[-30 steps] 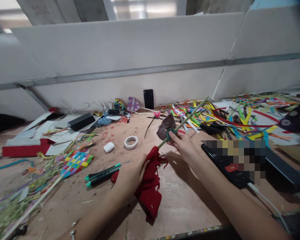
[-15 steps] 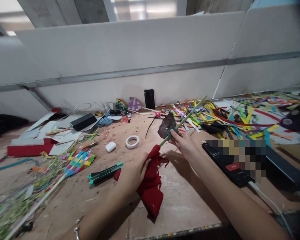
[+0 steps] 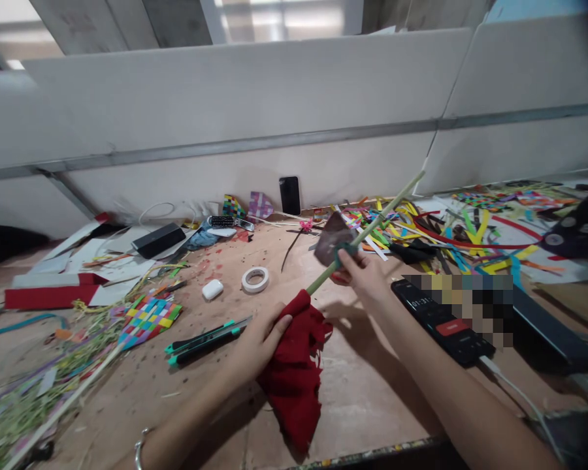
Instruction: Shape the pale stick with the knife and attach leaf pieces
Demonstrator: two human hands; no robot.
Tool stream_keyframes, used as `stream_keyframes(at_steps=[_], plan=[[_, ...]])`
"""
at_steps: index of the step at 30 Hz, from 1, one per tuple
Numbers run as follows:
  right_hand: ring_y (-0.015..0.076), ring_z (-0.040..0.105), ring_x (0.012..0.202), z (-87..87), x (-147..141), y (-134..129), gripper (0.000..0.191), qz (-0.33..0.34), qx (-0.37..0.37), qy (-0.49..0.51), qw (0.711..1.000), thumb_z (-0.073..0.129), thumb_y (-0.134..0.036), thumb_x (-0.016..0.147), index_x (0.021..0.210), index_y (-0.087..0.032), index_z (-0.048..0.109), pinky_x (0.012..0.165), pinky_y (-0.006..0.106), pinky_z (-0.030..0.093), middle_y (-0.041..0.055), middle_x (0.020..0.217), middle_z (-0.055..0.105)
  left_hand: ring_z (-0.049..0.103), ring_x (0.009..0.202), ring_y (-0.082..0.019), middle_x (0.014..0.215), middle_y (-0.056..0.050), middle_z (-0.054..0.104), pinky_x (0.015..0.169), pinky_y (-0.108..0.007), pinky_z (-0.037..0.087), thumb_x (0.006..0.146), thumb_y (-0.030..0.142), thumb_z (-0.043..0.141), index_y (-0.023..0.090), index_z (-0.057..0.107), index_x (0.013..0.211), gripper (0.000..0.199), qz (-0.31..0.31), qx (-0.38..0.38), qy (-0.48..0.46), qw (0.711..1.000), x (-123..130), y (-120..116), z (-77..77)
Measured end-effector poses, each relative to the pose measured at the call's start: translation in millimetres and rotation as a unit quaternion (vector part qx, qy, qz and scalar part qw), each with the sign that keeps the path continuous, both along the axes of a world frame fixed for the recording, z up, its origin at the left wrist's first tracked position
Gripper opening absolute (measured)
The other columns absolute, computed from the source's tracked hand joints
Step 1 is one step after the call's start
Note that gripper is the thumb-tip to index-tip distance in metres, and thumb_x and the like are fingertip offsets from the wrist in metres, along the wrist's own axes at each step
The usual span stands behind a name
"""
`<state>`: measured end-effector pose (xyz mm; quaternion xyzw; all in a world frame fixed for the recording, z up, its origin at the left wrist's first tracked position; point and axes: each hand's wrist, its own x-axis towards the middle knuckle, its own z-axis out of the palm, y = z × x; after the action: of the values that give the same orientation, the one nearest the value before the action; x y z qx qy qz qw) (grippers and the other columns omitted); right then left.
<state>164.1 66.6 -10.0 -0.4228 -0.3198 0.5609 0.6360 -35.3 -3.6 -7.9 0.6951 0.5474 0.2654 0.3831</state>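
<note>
A pale green stick (image 3: 392,205) slants up and to the right in front of me. Its lower end goes into a piece of red cloth (image 3: 296,372) with ragged edges, which hangs down in a point. My left hand (image 3: 264,333) is closed around the cloth near that end. Farther up, my right hand (image 3: 360,274) pinches the stick at a dark green wrapped band (image 3: 343,250). Beside the band sticks out a dark brown, leaf-shaped piece (image 3: 329,235). The right fingertips partly hide the band.
Two box cutters (image 3: 206,343) lie left of my left hand, beyond them a white tape roll (image 3: 245,279) and white earbud case (image 3: 212,290). A phone (image 3: 428,313) with a cable lies right. Colored paper strips (image 3: 470,228) cover the back right; a woven colored piece (image 3: 151,318) lies left.
The stick's upper end has swung up and to the right. The red cloth now hangs wider and lower below my left hand. Both hands keep their hold.
</note>
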Motion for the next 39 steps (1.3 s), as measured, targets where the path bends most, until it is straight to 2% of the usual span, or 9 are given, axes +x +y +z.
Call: stream_keyframes(at_steps=[3, 5, 10, 14, 17, 22, 26, 34, 39], plan=[[0.0102, 0.06, 0.059, -0.1, -26, -15, 0.042, 0.084, 0.011, -0.043, 0.996, 0.073, -0.044, 0.052, 0.076, -0.012, 0.061, 0.054, 0.021, 0.052, 0.0029, 0.069, 0.064, 0.052, 0.108, -0.018, 0.12, -0.002, 0.057, 0.094, -0.025, 0.041, 0.081, 0.044, 0.045, 0.02, 0.055, 0.114, 0.042, 0.046, -0.094, -0.111, 0.988, 2, 0, -1.3], [0.0104, 0.06, 0.058, 0.0, -27, -14, 0.041, 0.095, 0.011, -0.04, 0.995, 0.073, -0.044, 0.053, 0.075, -0.011, 0.061, 0.053, 0.021, 0.051, 0.0032, 0.068, 0.064, 0.055, 0.106, -0.018, 0.121, -0.002, 0.057, 0.093, -0.027, 0.043, 0.079, 0.046, 0.048, 0.02, 0.052, 0.119, 0.048, 0.059, -0.163, -0.167, 0.971, 2, -2, 1.1], [0.0046, 0.057, 0.054, 3.3, 25, 17, 0.044, -0.088, 0.025, 0.095, 0.991, 0.08, -0.038, 0.042, 0.073, -0.015, 0.059, 0.052, 0.015, 0.049, -0.003, 0.067, 0.063, 0.054, 0.108, -0.018, 0.119, -0.001, 0.059, 0.095, -0.026, 0.042, 0.073, 0.046, 0.057, 0.022, 0.058, 0.114, 0.047, 0.068, -0.214, -0.161, 0.961, 3, -7, 12.9], [0.0034, 0.057, 0.057, 8.9, 45, 24, 0.042, -0.115, 0.041, 0.127, 0.984, 0.081, -0.035, 0.041, 0.071, -0.016, 0.058, 0.056, 0.013, 0.05, -0.0045, 0.068, 0.063, 0.055, 0.108, -0.018, 0.119, -0.001, 0.058, 0.092, -0.026, 0.044, 0.072, 0.045, 0.059, 0.023, 0.059, 0.113, 0.047, 0.058, -0.247, -0.181, 0.95, 3, -10, 14.5], [0.0068, 0.059, 0.058, 8.7, 24, 11, 0.042, -0.079, 0.036, 0.085, 0.993, 0.078, -0.04, 0.045, 0.072, -0.015, 0.058, 0.055, 0.017, 0.051, -0.0019, 0.068, 0.063, 0.06, 0.099, -0.018, 0.115, -0.004, 0.061, 0.086, -0.026, 0.048, 0.071, 0.046, 0.06, 0.022, 0.055, 0.118, 0.053, 0.07, -0.291, -0.227, 0.927, 1, -9, 8.7], [0.0102, 0.061, 0.063, -0.7, -20, -14, 0.04, 0.071, 0.005, -0.009, 0.997, 0.074, -0.042, 0.053, 0.076, -0.012, 0.061, 0.057, 0.021, 0.054, 0.0028, 0.072, 0.065, 0.063, 0.089, -0.018, 0.109, -0.006, 0.064, 0.082, -0.027, 0.049, 0.07, 0.042, 0.063, 0.018, 0.059, 0.111, 0.048, 0.097, -0.311, -0.293, 0.899, 0, -6, 5.2], [0.0116, 0.062, 0.064, -6.3, -18, -8, 0.041, 0.106, -0.007, 0.026, 0.994, 0.076, -0.041, 0.05, 0.075, -0.012, 0.061, 0.06, 0.024, 0.055, 0.0034, 0.073, 0.065, 0.065, 0.08, -0.017, 0.099, -0.008, 0.068, 0.076, -0.027, 0.051, 0.069, 0.037, 0.065, 0.014, 0.064, 0.099, 0.038, 0.085, -0.328, -0.334, 0.88, 3, -4, 6.2], [0.0057, 0.061, 0.068, 6.0, 40, 23, 0.038, -0.103, 0.054, 0.136, 0.984, 0.078, -0.035, 0.049, 0.076, -0.018, 0.058, 0.063, 0.015, 0.052, -0.0033, 0.078, 0.065, 0.065, 0.069, -0.014, 0.085, -0.005, 0.07, 0.066, -0.023, 0.05, 0.067, 0.035, 0.068, 0.013, 0.063, 0.094, 0.036, 0.099, -0.409, -0.328, 0.846, 3, -11, 10.1], [0.0065, 0.06, 0.066, 8.4, 35, 19, 0.04, -0.126, 0.065, 0.125, 0.982, 0.077, -0.037, 0.05, 0.077, -0.017, 0.056, 0.061, 0.016, 0.051, -0.0027, 0.077, 0.064, 0.065, 0.069, -0.012, 0.084, -0.005, 0.07, 0.064, -0.02, 0.05, 0.065, 0.031, 0.07, 0.013, 0.063, 0.092, 0.033, 0.1, -0.409, -0.343, 0.84, 4, -12, 10.2]])
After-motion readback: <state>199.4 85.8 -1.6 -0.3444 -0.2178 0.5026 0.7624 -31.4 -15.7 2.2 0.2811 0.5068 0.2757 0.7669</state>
